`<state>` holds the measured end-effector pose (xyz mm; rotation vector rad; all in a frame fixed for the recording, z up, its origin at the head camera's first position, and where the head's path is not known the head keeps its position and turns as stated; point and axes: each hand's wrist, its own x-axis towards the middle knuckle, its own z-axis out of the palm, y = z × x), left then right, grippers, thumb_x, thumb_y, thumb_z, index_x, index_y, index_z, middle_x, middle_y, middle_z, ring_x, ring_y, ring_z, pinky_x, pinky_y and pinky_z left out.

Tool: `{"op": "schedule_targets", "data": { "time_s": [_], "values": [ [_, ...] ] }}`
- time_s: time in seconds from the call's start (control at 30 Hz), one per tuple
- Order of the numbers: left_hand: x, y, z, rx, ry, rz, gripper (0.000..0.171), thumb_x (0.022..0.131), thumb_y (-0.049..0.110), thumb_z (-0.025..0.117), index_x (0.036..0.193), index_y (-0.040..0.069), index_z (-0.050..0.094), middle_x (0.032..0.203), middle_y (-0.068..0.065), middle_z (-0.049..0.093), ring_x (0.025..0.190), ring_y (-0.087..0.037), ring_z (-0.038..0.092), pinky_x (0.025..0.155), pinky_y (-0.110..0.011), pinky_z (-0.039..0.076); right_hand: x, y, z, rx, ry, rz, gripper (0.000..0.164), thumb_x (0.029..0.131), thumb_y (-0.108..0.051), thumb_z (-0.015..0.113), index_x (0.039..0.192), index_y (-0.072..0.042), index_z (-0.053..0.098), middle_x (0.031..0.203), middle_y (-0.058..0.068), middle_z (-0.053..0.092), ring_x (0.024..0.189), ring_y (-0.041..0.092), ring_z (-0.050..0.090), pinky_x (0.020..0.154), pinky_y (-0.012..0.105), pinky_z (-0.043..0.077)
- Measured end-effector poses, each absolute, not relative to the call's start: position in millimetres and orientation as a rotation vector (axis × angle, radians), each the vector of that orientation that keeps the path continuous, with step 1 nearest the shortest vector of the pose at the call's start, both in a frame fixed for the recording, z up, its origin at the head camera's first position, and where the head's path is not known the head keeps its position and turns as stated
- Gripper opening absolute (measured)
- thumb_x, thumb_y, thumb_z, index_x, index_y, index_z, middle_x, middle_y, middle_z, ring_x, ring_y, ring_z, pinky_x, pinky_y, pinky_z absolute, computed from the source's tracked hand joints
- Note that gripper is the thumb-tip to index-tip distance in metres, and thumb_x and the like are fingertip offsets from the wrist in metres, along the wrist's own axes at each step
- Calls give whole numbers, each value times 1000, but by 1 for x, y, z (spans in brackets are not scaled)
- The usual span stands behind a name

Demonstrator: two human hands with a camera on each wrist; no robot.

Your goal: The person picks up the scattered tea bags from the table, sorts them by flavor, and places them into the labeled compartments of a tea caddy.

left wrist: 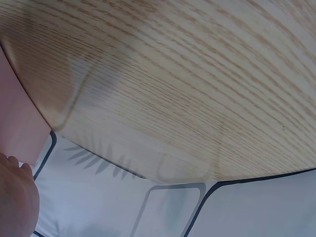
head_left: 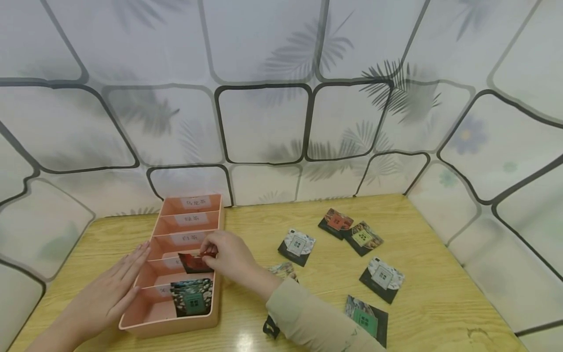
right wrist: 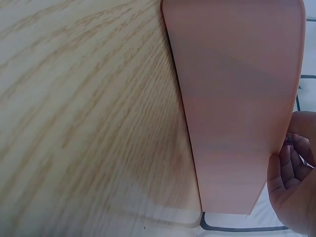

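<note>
A pink divided box (head_left: 176,326) stands on the table at the left, its compartments tagged with paper labels. My right hand (head_left: 230,256) pinches a dark red tea sachet (head_left: 189,264) by its upper right side, inside the second compartment from the front. The foremost compartment holds green-labelled tea sachets (head_left: 193,298), leaning in a stack. Along the box's left rim lies my left hand (head_left: 103,293), fingers straight. In the right wrist view the right hand (right wrist: 291,192) is at the top edge of the box's side wall (right wrist: 232,108); the sachet is hidden there.
Loose tea sachets lie right of the box: white ones (head_left: 296,247) (head_left: 381,278), a red one (head_left: 336,223), a yellow-labelled one (head_left: 363,238) and a green one (head_left: 366,320). Another sachet (head_left: 283,270) is partly behind the right forearm, near a black object (head_left: 270,327). Patterned curtain (head_left: 264,122) surrounds the table.
</note>
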<state>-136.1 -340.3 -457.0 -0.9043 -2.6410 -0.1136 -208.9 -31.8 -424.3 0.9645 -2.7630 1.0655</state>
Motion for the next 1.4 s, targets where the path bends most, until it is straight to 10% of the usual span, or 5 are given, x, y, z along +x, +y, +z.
{"op": "schedule_targets", "data": {
  "time_s": [1.4],
  "values": [
    [-135, -340, -455, -906, -2649, -114, 78, 105, 25, 63, 168, 3, 25, 180, 3, 9, 163, 3, -8, 127, -8, -7, -259, 58, -388, 648, -2623, 1371, 11, 97, -11, 78, 108, -8, 76, 102, 8, 77, 92, 22, 73, 85, 31, 61]
  ]
}}
